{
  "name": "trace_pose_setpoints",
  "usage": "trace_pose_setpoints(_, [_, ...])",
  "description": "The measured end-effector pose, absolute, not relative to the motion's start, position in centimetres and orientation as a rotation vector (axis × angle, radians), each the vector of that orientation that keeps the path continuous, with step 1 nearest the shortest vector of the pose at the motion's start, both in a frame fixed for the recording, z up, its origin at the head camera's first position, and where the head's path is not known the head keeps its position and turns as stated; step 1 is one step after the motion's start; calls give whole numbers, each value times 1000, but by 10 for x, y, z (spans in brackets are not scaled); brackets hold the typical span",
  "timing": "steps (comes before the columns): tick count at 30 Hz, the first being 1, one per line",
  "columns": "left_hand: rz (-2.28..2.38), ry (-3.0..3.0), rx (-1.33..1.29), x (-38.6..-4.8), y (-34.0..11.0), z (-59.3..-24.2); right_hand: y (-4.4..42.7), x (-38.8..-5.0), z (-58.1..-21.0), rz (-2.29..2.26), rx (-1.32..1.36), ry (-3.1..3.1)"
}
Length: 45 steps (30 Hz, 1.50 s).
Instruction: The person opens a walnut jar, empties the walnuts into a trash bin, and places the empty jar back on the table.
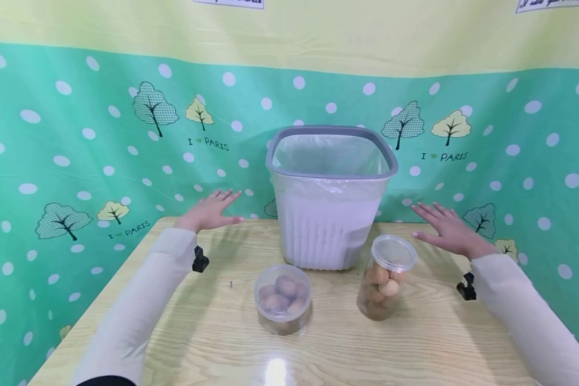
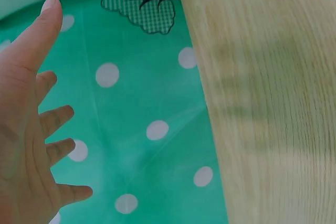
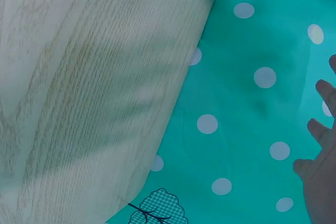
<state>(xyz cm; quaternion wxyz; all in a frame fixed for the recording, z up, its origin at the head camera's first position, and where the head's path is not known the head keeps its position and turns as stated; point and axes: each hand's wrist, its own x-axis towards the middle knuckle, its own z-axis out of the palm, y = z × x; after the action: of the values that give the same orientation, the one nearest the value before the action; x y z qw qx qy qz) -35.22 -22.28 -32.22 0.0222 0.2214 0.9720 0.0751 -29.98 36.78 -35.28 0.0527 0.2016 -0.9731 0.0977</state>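
Observation:
My left hand point(image 1: 212, 210) hovers over the table's far left part with its fingers spread, touching nothing. On the other side my right hand point(image 1: 446, 229) is held up the same way, to the right of a tall clear jar point(image 1: 386, 279) full of walnut-like brown balls. A short round clear tub point(image 1: 283, 300) with a lid stands left of the jar and holds several darker round things, seemingly walnuts too. Behind both stands a pale waste bin point(image 1: 325, 225) with a grey rim and a clear liner. Each wrist view shows only that hand, table and cloth.
The light wooden table point(image 1: 212, 332) ends at a far edge just behind the bin. A green dotted cloth point(image 1: 101, 177) hangs behind and at both sides. Small black wrist mounts point(image 1: 200, 259) stick out below the sleeves.

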Motion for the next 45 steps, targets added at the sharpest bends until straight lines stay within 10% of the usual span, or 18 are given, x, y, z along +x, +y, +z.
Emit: trace_pose_setpoints(45, [825, 2795, 1312, -280, -146, -329, 343, -246, -375, 875, 958, -2796])
